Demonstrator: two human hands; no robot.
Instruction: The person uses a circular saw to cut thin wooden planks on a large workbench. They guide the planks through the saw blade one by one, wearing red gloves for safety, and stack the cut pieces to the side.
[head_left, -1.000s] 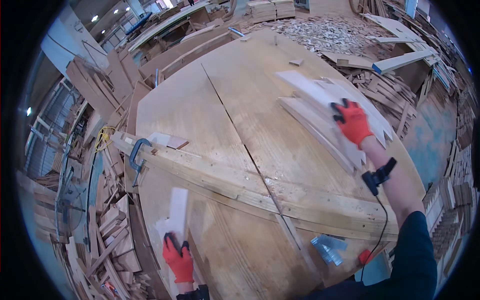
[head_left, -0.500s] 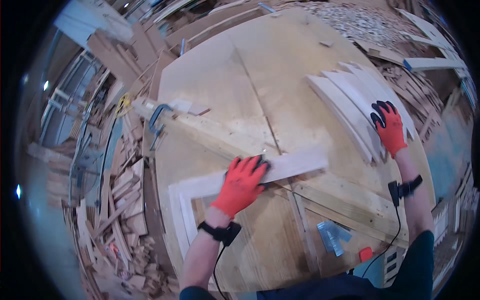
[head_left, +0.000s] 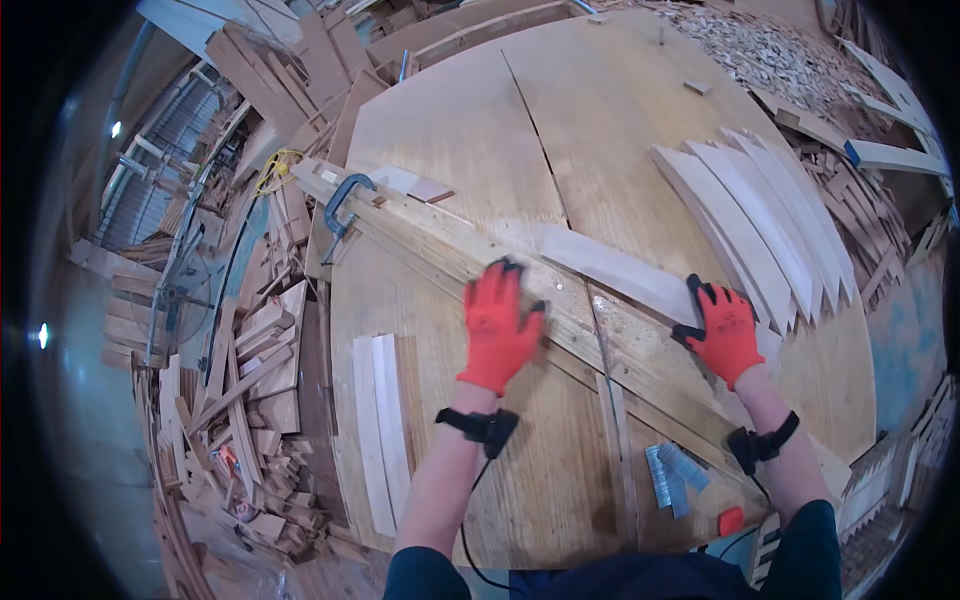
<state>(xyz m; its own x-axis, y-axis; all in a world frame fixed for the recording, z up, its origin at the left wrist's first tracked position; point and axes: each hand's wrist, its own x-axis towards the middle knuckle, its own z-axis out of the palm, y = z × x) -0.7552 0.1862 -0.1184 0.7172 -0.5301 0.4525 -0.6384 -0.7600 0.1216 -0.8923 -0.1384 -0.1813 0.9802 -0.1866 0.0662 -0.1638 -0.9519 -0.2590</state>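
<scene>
My right hand point(head_left: 725, 332), in a red glove with black fingertips, grips a long pale wooden board point(head_left: 615, 270), thumb on its near edge and fingers on its far edge. The board slants across the worktable point(head_left: 450, 110), its far-left end past a long timber rail point(head_left: 440, 235). Over that rail, my left hand point(head_left: 500, 325), gloved alike, has its fingers stretched out and holds nothing. Two pale strips point(head_left: 380, 430) lie side by side at the table's left. To the right of the gripped board spreads a row of pale pointed boards point(head_left: 755, 225).
A blue clamp point(head_left: 345, 205) holds the rail's far-left end. Grey metal strips of fasteners point(head_left: 675, 480) and a red object point(head_left: 731, 520) lie near the front edge. Wood offcuts point(head_left: 270, 430) are heaped left of the table, more offcuts point(head_left: 850, 215) at the right.
The pale board under my left hand has swung away to the far right and is now in my right hand, which has come in from the pointed boards. The view has shifted slightly.
</scene>
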